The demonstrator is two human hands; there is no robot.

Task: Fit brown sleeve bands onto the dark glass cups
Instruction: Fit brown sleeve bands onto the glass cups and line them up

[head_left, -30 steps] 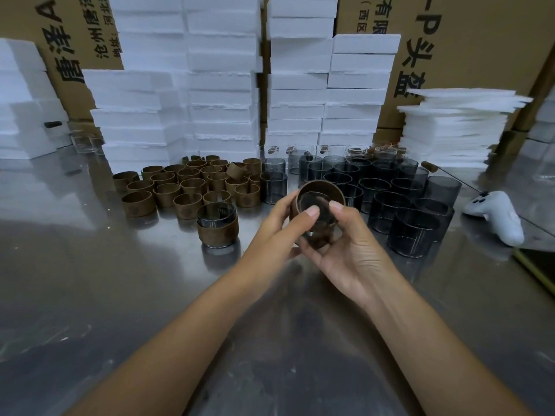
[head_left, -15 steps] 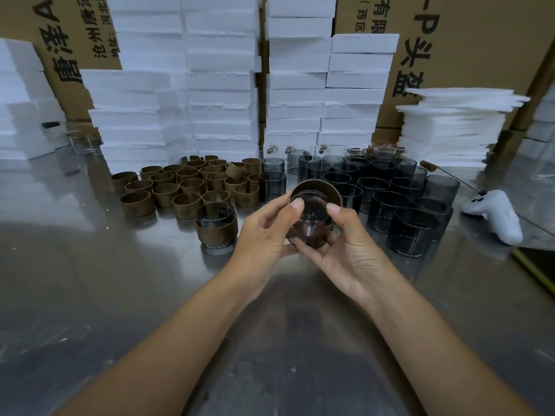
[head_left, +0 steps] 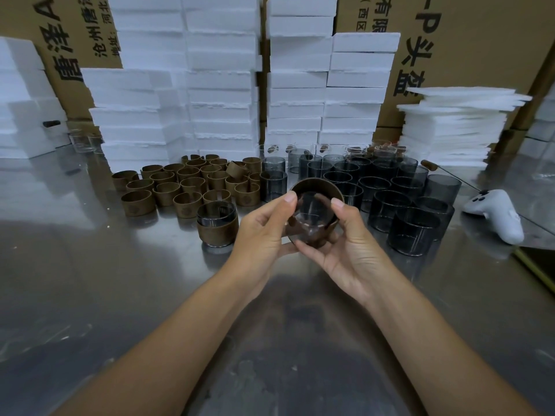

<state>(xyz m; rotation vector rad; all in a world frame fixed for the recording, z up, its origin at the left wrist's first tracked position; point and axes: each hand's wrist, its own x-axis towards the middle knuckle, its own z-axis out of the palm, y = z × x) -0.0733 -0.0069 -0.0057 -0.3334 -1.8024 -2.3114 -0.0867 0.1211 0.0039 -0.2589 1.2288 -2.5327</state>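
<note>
Both hands hold one dark glass cup [head_left: 310,217] tilted toward me above the steel table, with a brown sleeve band [head_left: 319,186] around its far rim. My left hand [head_left: 264,232] grips the cup's left side, thumb on the rim. My right hand [head_left: 348,244] grips its right side, thumb on the rim and fingers under the base. A banded cup [head_left: 216,225] stands upright just left of my hands. Several loose brown bands [head_left: 186,184] sit behind it. Several bare dark cups [head_left: 399,199] stand to the right.
Stacks of white foam blocks [head_left: 222,94] and cardboard boxes [head_left: 486,43] line the back of the steel table [head_left: 105,295]. A white controller [head_left: 495,214] lies at the right. Thin foam sheets [head_left: 453,127] are piled back right. Clear glasses [head_left: 84,142] stand back left.
The cup and band have stayed between my hands, lifted slightly. My thumbs have shifted along the rim, and the band sits a little further around the cup.
</note>
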